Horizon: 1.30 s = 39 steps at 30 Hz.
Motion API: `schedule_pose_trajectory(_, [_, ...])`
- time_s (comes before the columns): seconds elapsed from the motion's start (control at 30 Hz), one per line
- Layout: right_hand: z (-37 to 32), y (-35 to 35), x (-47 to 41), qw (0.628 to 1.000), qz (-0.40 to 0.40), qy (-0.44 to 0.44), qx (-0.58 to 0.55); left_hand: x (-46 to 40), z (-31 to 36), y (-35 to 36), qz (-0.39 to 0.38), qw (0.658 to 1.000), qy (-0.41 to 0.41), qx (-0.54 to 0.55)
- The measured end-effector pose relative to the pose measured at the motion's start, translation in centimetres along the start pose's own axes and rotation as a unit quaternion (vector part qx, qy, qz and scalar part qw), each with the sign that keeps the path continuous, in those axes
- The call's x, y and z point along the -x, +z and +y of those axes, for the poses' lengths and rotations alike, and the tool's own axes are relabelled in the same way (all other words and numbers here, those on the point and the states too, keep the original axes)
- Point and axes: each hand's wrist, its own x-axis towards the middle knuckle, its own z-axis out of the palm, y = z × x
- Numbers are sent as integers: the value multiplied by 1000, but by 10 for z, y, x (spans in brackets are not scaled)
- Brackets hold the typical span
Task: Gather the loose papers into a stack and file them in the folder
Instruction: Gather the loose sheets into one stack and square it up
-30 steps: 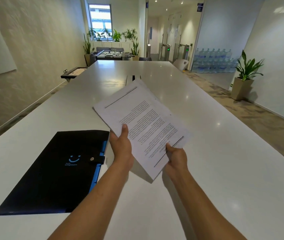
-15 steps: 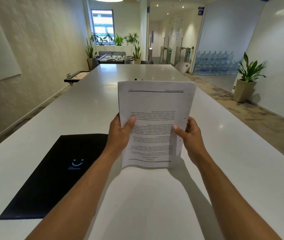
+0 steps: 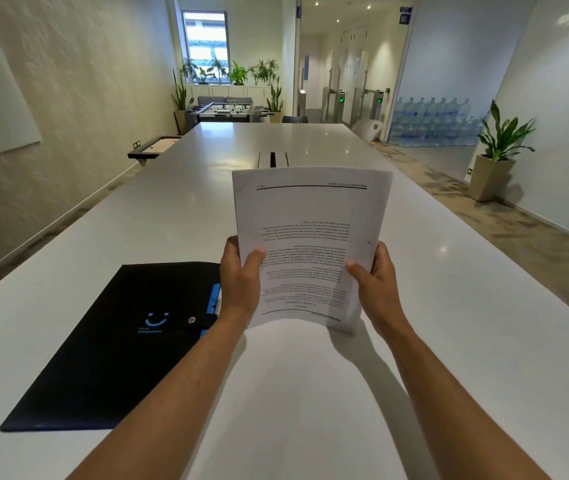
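Observation:
A stack of white printed papers (image 3: 311,216) stands upright in front of me, its text upside down, its bottom edge just above the white table (image 3: 311,393). My left hand (image 3: 241,282) grips the stack's left edge with the thumb on the front. My right hand (image 3: 376,282) grips the right edge the same way. A black folder (image 3: 113,348) with a blue smiley logo, a snap strap and a blue edge lies closed and flat on the table, left of my left forearm.
The long white table runs far ahead, with a dark cable slot (image 3: 272,159) in its middle. A potted plant (image 3: 498,150) stands on the floor at the right; a foosball table (image 3: 227,110) and more plants stand at the far end.
The papers went from a tilted, slanted hold to upright and square between both hands. The folder's snap strap and blue edge have come back into sight beside my left arm.

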Motion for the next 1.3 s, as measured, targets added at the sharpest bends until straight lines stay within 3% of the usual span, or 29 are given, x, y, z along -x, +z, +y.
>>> schedule_pose_trajectory(0.4, [-3, -4, -7, 997, 52, -2, 61, -13, -8, 4, -1, 998, -44, -37])
schedule_pose_trajectory(0.6, [2, -24, -19, 988, 51, 119, 86, -20, -24, 17, -15, 982, -186, -39])
schedule_pose_trajectory(0.83, [29, -36, -9, 963, 40, 234, 126, -7, -55, 21, -54, 956, -258, -132])
schedule_pose_trajectory(0.97, [44, -42, -8, 939, 29, 273, 208, 0, -66, 23, -72, 942, -227, -238])
schedule_pose_trajectory(1.13, [59, -43, -3, 921, 12, 248, 301, 8, -80, 25, -73, 911, -169, -370])
schedule_pose_trajectory(1.3, [65, -42, -2, 880, -20, 224, 419, 17, -87, 22, -71, 883, -121, -449])
